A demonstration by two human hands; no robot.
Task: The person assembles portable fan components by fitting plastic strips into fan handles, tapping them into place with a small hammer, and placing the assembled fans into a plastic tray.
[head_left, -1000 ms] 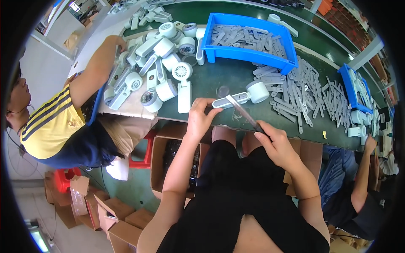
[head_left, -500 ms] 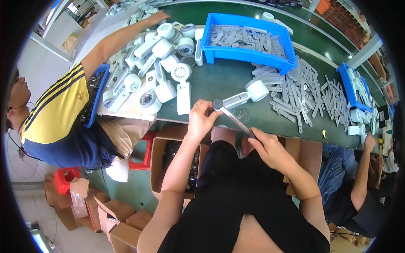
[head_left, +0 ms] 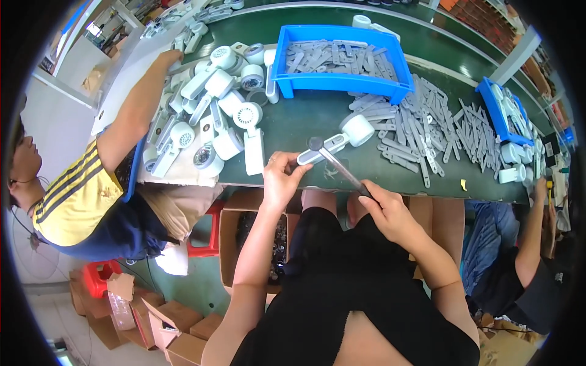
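My left hand [head_left: 282,178] grips the handle end of a white handheld fan body [head_left: 337,141] that lies at the front edge of the green bench [head_left: 299,125]. My right hand [head_left: 386,207] holds the handle of a small hammer [head_left: 337,166] whose dark head rests over the fan's handle near my left fingers. A heap of grey plastic strips [head_left: 421,128] lies just right of the fan.
A blue bin [head_left: 339,82] of grey strips stands behind the fan. Several white fan bodies [head_left: 210,116] are piled at the left, where a person in a yellow shirt [head_left: 79,195] reaches over them. Another blue bin [head_left: 497,116] and a second person's arm [head_left: 531,238] are at the right. Cardboard boxes [head_left: 241,226] sit under the bench.
My right hand has swung the hammer leftward so its head now sits over the fan handle. The person at the left has drawn the arm back from the far pile.
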